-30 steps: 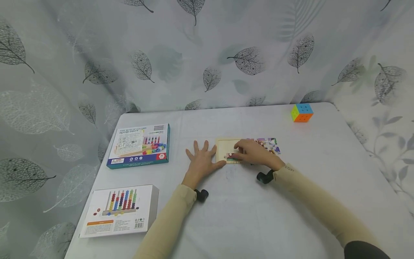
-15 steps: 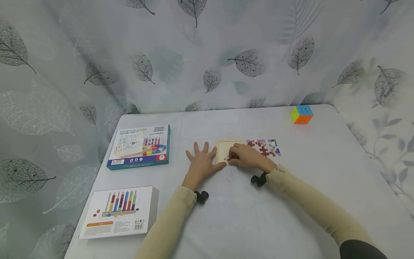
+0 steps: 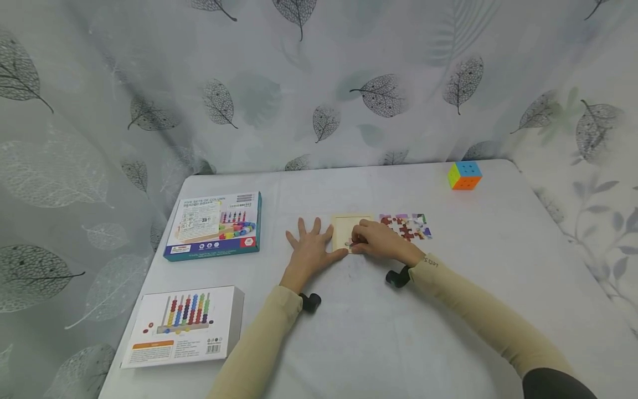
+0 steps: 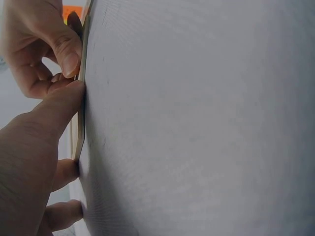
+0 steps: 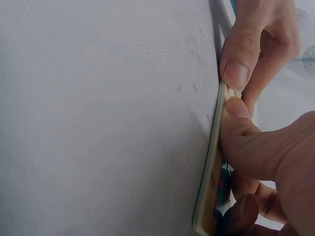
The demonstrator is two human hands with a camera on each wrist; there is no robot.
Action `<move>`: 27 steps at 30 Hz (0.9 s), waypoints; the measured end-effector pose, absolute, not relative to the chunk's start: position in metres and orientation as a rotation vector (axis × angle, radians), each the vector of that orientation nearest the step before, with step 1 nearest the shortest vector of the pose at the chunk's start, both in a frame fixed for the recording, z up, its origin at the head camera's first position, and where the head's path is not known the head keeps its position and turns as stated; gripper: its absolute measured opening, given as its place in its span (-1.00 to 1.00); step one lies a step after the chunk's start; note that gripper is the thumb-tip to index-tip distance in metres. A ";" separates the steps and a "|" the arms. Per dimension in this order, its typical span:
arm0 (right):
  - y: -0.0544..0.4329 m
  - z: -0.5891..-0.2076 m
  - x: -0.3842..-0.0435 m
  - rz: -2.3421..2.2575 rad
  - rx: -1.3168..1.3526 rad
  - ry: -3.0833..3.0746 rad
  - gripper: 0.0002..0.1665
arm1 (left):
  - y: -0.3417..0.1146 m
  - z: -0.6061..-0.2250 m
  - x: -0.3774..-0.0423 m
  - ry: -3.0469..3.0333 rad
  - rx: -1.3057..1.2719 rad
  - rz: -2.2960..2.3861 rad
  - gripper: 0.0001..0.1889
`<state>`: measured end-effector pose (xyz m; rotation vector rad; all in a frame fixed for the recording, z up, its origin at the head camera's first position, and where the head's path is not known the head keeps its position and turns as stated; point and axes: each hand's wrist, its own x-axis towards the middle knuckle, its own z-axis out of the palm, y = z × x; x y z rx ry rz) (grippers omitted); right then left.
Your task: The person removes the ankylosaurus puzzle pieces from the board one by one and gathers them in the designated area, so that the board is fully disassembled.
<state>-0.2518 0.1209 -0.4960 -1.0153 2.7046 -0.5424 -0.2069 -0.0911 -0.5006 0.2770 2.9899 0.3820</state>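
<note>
A shallow light-wood jigsaw tray point(image 3: 341, 226) lies flat on the white-covered table. My left hand point(image 3: 310, 252) rests on the table at its left side, fingers spread, thumb tip against the near left corner and index tip close to the left edge. Over the tray's near part is my right hand point(image 3: 382, 240), its fingers curled and pinching at a small jigsaw piece, mostly hidden beneath them. In the right wrist view, colourful pieces point(image 5: 224, 183) show inside the near rim, with the right thumb on that rim close to the left thumb.
Several loose jigsaw pieces point(image 3: 408, 226) lie together right of the tray. A colour cube point(image 3: 465, 176) sits at the back right. On the left are a bead-set box point(image 3: 214, 226) and, nearer, a white box point(image 3: 184, 327) picturing bead columns.
My right hand has moved a little left and towards me over the tray, its fingers curling more and uncovering the loose pieces. My left hand has stayed put.
</note>
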 end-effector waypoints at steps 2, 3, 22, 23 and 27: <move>0.121 -0.497 -0.252 -0.542 -1.017 2.706 -0.75 | -0.091 -0.502 -0.207 2.991 0.277 0.375 -0.12; 0.121 -0.497 -0.252 -0.543 -1.018 2.707 -0.75 | -0.091 -0.502 -0.207 2.992 0.276 0.372 -0.12; 0.122 -0.496 -0.251 -0.590 -0.993 2.697 -0.71 | -0.090 -0.503 -0.207 3.002 0.267 0.396 -0.13; 0.122 -0.496 -0.251 -0.597 -1.000 2.696 -0.72 | -0.090 -0.503 -0.207 3.003 0.268 0.396 -0.13; 0.123 -0.496 -0.252 -0.630 -1.019 2.689 -0.73 | -0.090 -0.503 -0.208 3.006 0.270 0.395 -0.13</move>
